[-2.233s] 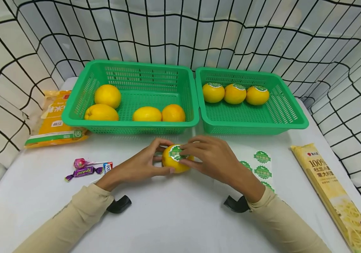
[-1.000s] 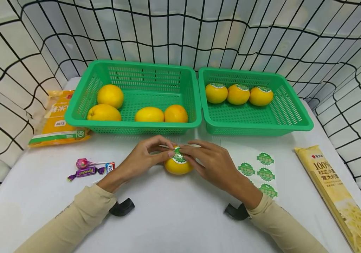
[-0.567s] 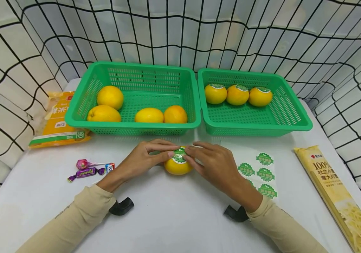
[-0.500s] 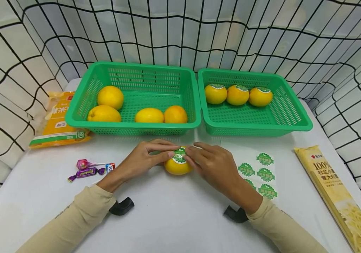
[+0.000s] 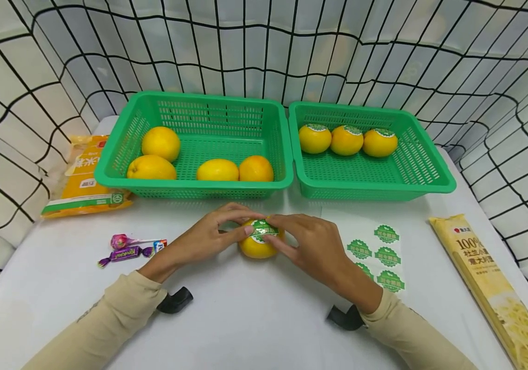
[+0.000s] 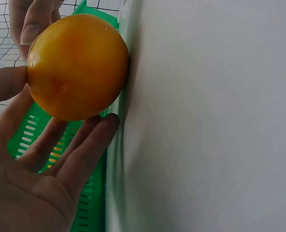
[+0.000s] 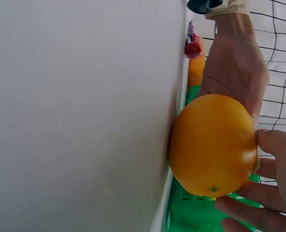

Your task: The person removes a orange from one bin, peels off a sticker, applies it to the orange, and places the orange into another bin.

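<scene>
An orange (image 5: 256,250) rests on the white cloth between the two hands, with a green-and-white scalloped sticker (image 5: 264,228) on its top. My left hand (image 5: 208,234) holds its left side, thumb at the sticker's left edge and index finger reaching over the far side. From the right, my right hand (image 5: 316,246) has its thumb and index finger on the sticker's right part, covering some of it. Both wrist views show the orange's bare underside: the left hand's fingers (image 6: 87,154) spread around it, and the right thumb (image 7: 273,140) meets its side.
A green basket (image 5: 194,189) with several oranges stands behind; a smaller basket (image 5: 375,191) holds three stickered oranges. A sticker sheet (image 5: 370,267) lies beside the right forearm. Candies (image 5: 127,253), an orange bag (image 5: 85,180) and a pasta packet (image 5: 490,282) flank the hands; black netting surrounds the table.
The left thumb has moved from the orange's side up to the sticker's edge. The right thumb has shifted lower over the sticker, and more of the sticker's upper part now shows.
</scene>
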Demonstrator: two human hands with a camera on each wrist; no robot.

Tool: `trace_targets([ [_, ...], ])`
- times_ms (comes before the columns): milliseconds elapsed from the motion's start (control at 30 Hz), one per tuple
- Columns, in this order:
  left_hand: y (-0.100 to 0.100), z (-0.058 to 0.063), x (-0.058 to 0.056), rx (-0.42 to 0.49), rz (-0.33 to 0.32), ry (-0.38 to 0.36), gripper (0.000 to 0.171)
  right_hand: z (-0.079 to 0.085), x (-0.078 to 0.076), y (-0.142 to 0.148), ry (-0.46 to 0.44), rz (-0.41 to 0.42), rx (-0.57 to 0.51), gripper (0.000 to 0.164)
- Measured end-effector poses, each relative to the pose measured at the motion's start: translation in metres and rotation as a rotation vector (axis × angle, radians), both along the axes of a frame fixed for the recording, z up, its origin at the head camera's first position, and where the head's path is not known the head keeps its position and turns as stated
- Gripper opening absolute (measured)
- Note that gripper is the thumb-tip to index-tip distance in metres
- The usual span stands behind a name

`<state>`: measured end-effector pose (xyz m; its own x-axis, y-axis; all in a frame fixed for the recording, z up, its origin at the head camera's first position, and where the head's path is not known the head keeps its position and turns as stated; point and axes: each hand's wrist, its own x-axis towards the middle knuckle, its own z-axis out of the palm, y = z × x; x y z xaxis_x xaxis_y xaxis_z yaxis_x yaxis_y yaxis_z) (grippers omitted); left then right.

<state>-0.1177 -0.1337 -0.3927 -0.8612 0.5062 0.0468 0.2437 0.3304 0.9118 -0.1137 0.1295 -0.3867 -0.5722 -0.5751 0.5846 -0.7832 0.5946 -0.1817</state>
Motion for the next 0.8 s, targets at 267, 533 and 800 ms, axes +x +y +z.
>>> trace_targets([
  [267, -0.0005, -0.0019, -0.0002, 0.128, 0.055, -0.117, 0.023, -0.0008, 0.0008, -0.0010, -0.075, 0.003, 0.021, 0.038],
  [533, -0.0001, -0.0043, -0.0021, 0.143, 0.053, -0.179, 0.026, -0.0015, -0.0006, 0.0001, -0.140, -0.004, -0.008, 0.038],
  [800, 0.0067, -0.0033, 0.0025, 0.113, 0.082, -0.178, 0.039, -0.0066, -0.0016, 0.0011, -0.115, 0.020, -0.059, 0.038],
])
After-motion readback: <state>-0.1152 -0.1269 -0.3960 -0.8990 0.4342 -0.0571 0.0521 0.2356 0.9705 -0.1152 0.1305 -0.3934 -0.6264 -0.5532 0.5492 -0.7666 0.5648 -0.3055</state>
